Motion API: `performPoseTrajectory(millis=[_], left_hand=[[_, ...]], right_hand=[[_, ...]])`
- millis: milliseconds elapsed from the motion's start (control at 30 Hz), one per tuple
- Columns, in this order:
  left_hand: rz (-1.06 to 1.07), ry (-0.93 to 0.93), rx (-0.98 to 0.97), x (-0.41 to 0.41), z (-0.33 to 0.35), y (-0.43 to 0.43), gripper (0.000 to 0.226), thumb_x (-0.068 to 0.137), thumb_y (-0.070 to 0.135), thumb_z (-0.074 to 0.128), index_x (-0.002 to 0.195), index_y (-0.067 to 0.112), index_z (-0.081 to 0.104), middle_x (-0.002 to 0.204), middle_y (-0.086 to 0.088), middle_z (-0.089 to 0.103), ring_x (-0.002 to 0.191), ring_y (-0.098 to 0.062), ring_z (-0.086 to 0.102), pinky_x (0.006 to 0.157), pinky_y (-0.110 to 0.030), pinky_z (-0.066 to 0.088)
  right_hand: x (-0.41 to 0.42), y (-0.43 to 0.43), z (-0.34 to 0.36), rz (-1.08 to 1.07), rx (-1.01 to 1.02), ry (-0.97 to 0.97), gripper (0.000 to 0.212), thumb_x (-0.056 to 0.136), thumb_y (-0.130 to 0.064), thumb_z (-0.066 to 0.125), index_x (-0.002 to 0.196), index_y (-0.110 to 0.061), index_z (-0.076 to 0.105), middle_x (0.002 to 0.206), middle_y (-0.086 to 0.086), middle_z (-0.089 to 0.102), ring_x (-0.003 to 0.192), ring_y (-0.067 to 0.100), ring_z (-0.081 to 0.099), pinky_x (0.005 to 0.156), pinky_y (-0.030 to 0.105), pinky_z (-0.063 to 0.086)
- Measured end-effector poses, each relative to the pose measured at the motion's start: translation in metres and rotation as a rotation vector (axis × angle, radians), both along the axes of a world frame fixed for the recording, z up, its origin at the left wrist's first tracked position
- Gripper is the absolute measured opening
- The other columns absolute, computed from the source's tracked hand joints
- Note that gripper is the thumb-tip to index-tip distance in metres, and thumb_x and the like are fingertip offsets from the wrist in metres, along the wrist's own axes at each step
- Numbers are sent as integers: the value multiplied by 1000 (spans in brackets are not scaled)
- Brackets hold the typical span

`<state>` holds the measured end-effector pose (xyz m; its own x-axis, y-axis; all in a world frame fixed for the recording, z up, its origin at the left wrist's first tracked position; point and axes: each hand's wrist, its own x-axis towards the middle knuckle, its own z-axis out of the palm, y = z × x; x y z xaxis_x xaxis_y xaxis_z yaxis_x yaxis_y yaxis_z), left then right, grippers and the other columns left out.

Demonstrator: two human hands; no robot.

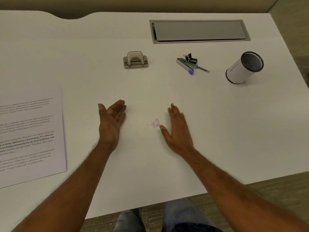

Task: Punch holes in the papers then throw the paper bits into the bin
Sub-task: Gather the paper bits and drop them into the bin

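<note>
Between your two hands, on the bare white desk (167,91), lies one small heap of paper bits (155,123), with a few stray bits scattered just to its left. Your right hand (178,131) is flat and spread, palm facing inward toward the heap, and its thumb tip sits just beside the heap's right edge; whether it touches the bits, you cannot tell. Your left hand (110,122) is spread too, palm turned up and inward, fingers apart, well clear of the heap on its left side. Neither hand holds anything.

Beyond your left hand, further from you, stands one hole punch (135,60), upright on its base and well apart from both hands. Beyond your right hand lies one cluster of small stationery: a stapler (184,64), a pen (201,68) lying across it, and some black binder clips (190,58) at its far end; their number is too small to count. Further to the right of that hand lies one white bin (242,68) with a dark mesh inside, tipped on its side, mouth facing away from you.

Far to the left of your left hand rests one stack of printed papers (31,134), flat on the desk; the sheet count is unclear.
</note>
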<state>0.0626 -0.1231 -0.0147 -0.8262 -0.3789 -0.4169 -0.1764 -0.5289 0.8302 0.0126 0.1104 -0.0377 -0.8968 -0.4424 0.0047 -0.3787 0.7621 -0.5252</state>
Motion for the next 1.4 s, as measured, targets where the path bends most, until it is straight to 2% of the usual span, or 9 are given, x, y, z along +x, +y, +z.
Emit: performPoseTrajectory(millis=[100,233,567,700,833,933,1100,1267,1400], left_hand=[[88,-22,254,-1,-4,-7,89,91,77,21,136,9,56,135,-9,64,126,-22,60,114,-42,40],[151,-9,346,-1,-6,-7,97,85,84,26,139,7,53,135,-15,62,127,-28,60,109,-41,44],[148,24,403,-1,-10,-14,104,79,88,30,140,6,49,136,-19,61,128,-32,58,114,-45,39],[118,30,413,-2,-11,-15,105,79,88,29,141,7,49,138,-18,59,130,-31,56,115,-45,37],[32,4,362,-7,-7,-2,100,82,85,27,139,7,52,137,-16,60,129,-30,57,115,-45,37],[-19,-11,329,-11,0,7,98,84,83,26,139,7,52,137,-17,61,129,-31,57,115,-46,38],[-39,-2,322,-16,9,11,97,86,82,21,140,7,52,137,-18,61,129,-31,57,113,-45,39],[-69,-10,309,-19,12,12,98,85,83,18,140,10,53,137,-15,61,129,-29,57,115,-46,37],[-89,-10,317,-21,12,12,98,84,85,15,141,14,53,138,-13,61,130,-28,56,116,-48,35]], right_hand=[[-7,31,-6,30,183,-28,80,96,-51,43,153,-6,9,163,8,1,151,18,-2,123,44,8],[-5,25,-14,54,377,5,100,87,-76,27,154,-5,3,163,11,-8,150,20,-13,123,42,0],[3,-42,-18,148,339,57,106,83,-83,22,154,-5,7,163,11,-2,151,20,-8,123,46,3],[2,-47,-18,94,292,62,86,93,-68,24,153,-7,18,163,10,8,151,20,1,123,45,6],[-3,-49,-16,28,146,51,56,99,-41,41,145,-10,38,159,9,25,149,22,17,122,43,14],[-4,-43,-13,173,68,58,49,99,-31,46,143,-10,43,158,9,29,148,23,21,121,42,17],[-6,-30,-9,453,150,154,44,101,-26,44,144,-15,45,156,8,32,147,25,25,120,37,21],[-8,-6,-8,545,65,267,44,84,3,65,126,-9,64,138,11,57,126,29,55,90,37,56],[-12,1,-5,614,88,352,36,79,6,71,114,-2,69,123,13,66,106,31,65,69,35,59]])
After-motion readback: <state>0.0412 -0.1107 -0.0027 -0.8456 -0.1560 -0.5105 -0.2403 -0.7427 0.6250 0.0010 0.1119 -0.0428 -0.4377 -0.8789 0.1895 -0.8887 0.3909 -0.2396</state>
